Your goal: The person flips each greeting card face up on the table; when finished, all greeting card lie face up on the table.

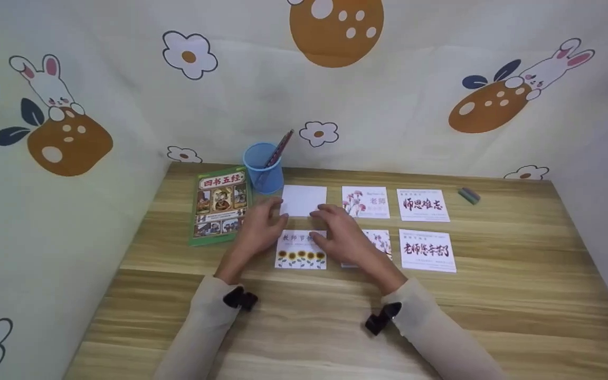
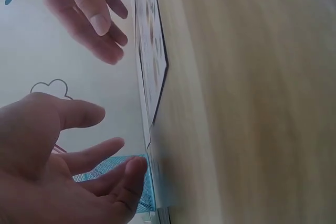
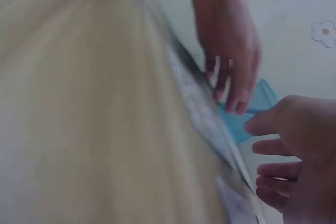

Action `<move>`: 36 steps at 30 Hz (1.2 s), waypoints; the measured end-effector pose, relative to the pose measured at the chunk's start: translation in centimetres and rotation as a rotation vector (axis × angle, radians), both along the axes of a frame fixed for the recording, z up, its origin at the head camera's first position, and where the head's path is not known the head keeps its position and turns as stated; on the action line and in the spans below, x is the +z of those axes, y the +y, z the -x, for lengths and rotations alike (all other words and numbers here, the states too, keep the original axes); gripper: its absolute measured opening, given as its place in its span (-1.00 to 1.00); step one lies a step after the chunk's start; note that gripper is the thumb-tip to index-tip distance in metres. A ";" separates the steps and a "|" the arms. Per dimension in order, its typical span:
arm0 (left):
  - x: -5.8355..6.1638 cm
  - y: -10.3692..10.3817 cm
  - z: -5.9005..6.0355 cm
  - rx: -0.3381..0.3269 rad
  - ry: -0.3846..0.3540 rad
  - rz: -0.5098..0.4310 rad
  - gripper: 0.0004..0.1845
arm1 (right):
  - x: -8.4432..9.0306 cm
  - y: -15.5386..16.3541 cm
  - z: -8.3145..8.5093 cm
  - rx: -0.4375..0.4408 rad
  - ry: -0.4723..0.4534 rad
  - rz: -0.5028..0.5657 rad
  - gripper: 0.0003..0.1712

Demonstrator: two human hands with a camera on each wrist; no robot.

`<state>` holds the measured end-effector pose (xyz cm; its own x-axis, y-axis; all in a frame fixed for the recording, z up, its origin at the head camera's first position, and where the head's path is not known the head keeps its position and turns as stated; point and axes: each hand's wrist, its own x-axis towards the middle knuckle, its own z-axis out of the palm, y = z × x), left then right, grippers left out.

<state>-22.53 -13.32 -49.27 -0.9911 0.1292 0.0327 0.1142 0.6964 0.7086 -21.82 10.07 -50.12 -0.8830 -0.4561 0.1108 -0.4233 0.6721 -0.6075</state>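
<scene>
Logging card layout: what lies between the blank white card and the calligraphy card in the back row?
In the head view, a flower card lies between the blank white card and the calligraphy card.

Blue pen cup (image 1: 263, 168), green book (image 1: 219, 205), sunflower-patterned card (image 1: 301, 254).

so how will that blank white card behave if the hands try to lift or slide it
The blank white card lies flat and thin on the wooden table, so it is probably light and slides easily. With no raised edge, lifting may need a fingernail. It would likely bend a little, as it looks like the printed cards beside it.
</scene>
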 end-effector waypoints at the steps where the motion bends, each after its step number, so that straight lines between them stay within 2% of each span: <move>1: 0.0 0.0 0.0 -0.004 -0.022 0.004 -0.49 | -0.1 0.0 -0.1 0.011 -0.002 -0.015 -0.40; 6: 0.0 0.6 0.0 -0.032 -0.081 0.017 -0.44 | -0.3 0.3 -0.4 0.028 -0.015 -0.067 -0.28; 11: 0.2 1.2 0.3 -0.053 -0.083 0.005 -0.42 | -0.2 0.5 -0.4 0.025 -0.026 -0.094 -0.25; 14: 0.3 1.3 0.3 -0.047 -0.072 -0.035 -0.44 | -0.2 0.5 -0.4 0.028 -0.034 -0.099 -0.25; 18: 0.1 1.2 0.4 -0.026 -0.001 -0.182 -0.54 | -0.4 0.5 -0.5 0.027 -0.044 -0.089 -0.24; 21: 0.2 1.3 0.4 -0.014 0.070 -0.373 -0.61 | -0.4 0.5 -0.4 0.032 -0.037 -0.067 -0.22; 24: 0.5 1.7 0.4 -0.017 0.115 -0.549 -0.56 | -0.4 0.5 -0.4 0.032 -0.037 -0.018 -0.18; 26: 0.5 2.1 0.4 -0.043 0.124 -0.624 -0.50 | -0.3 0.5 -0.4 0.029 -0.059 0.034 -0.12; 29: 0.2 2.6 0.3 -0.097 0.106 -0.645 -0.47 | -0.2 0.4 -0.3 0.036 -0.105 0.125 -0.04; 32: -0.1 3.0 0.1 -0.183 0.054 -0.614 -0.49 | -0.2 0.3 -0.2 0.070 -0.129 0.209 -0.01; 36: -0.4 3.3 -0.1 -0.284 0.004 -0.546 -0.52 | -0.1 0.0 -0.1 0.091 -0.112 0.331 0.00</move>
<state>-22.39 -10.07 -49.64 -0.9203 0.3515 0.1718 0.2450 0.1753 0.9535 -21.71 10.07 -50.24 -0.8553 -0.4894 0.1705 -0.3912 0.3939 -0.8318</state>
